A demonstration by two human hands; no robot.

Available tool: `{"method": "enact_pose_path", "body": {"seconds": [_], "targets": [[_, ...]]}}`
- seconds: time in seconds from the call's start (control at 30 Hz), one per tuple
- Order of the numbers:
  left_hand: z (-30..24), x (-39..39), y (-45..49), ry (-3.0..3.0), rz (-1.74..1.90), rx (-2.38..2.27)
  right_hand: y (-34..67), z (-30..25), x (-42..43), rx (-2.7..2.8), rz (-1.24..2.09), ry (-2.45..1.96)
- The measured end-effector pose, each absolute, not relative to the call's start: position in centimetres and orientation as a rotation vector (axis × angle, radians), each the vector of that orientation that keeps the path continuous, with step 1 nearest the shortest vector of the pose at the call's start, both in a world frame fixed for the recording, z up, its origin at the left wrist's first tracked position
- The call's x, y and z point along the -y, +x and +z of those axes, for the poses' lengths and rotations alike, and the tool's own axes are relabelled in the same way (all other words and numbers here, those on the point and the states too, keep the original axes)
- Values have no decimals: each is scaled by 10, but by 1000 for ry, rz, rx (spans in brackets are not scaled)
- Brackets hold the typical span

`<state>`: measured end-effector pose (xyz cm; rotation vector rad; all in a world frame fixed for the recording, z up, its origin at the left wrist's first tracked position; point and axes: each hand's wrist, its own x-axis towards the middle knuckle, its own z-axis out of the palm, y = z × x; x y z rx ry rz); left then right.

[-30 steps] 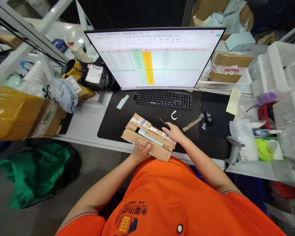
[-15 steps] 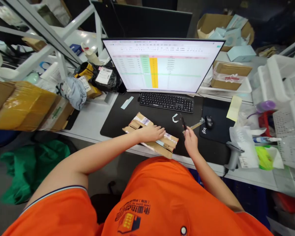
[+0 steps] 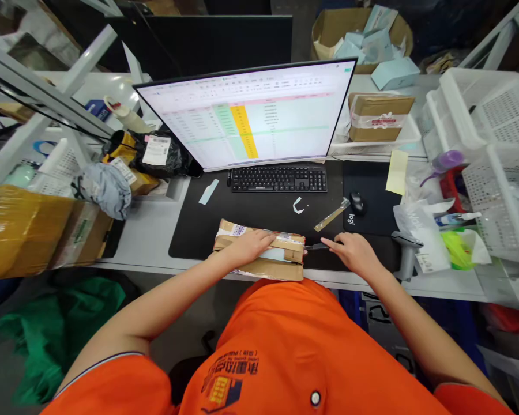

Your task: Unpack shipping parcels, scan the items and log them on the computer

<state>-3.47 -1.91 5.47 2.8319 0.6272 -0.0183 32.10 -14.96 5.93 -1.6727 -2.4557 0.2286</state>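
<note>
A flat cardboard parcel (image 3: 268, 266) with tape and white labels lies at the near edge of the black desk mat (image 3: 190, 230). My left hand (image 3: 247, 245) presses flat on its top. My right hand (image 3: 355, 252) is closed around a small knife (image 3: 316, 246), whose blade points left and touches the parcel's right end.
Behind the parcel are a black keyboard (image 3: 279, 178) and a monitor (image 3: 246, 115) showing a spreadsheet. A mouse (image 3: 356, 203) and a barcode scanner (image 3: 405, 253) sit to the right, beside white baskets (image 3: 488, 144). Boxes (image 3: 21, 230) and wrapped parcels crowd the left.
My left hand moved from the parcel's near edge onto its top. My right hand lifted the knife, then brought it down to the parcel's right end. The parcel turned square to the desk edge.
</note>
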Motion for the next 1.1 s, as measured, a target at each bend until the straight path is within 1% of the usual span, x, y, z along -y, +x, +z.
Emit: {"method": "enact_pose_path", "body": {"seconds": [0.13, 0.27, 0.37, 0.43, 0.53, 0.63, 0.73, 0.8, 0.87, 0.93, 0.97, 1.03, 1.1], "targets": [[69, 26, -33, 2748, -154, -643, 336, 71, 121, 2635, 63, -1474], [74, 34, -33, 2624, -143, -643, 340, 85, 100, 2758, 73, -1393], [75, 34, -35, 2469, -73, -757, 346, 87, 86, 2728, 110, -1441], [77, 30, -35, 2378, -35, -886, 354, 83, 81, 2589, 152, -1553], [81, 22, -33, 2294, 4, -1001, 364, 66, 83, 2141, 270, -1784], [84, 19, -28, 2262, 31, -1031, 363, 34, 93, 1749, 346, -1996], [86, 19, -25, 2243, 25, -1059, 346, 1, 108, 1725, 507, -2142], [86, 20, -24, 2224, 18, -1060, 332, -7, 116, 1769, 576, -2176], [86, 20, -25, 2200, 20, -1045, 319, 3, 120, 1794, 526, -2056], [85, 18, -24, 2178, 33, -1020, 302, 28, 117, 1885, 504, -1756], [84, 17, -24, 2167, 46, -1006, 292, 43, 114, 1980, 553, -1563], [82, 15, -23, 2154, 76, -976, 265, 72, 105, 2256, 771, -1189], [80, 14, -23, 2145, 99, -968, 233, 92, 93, 2545, 1010, -957]]}}
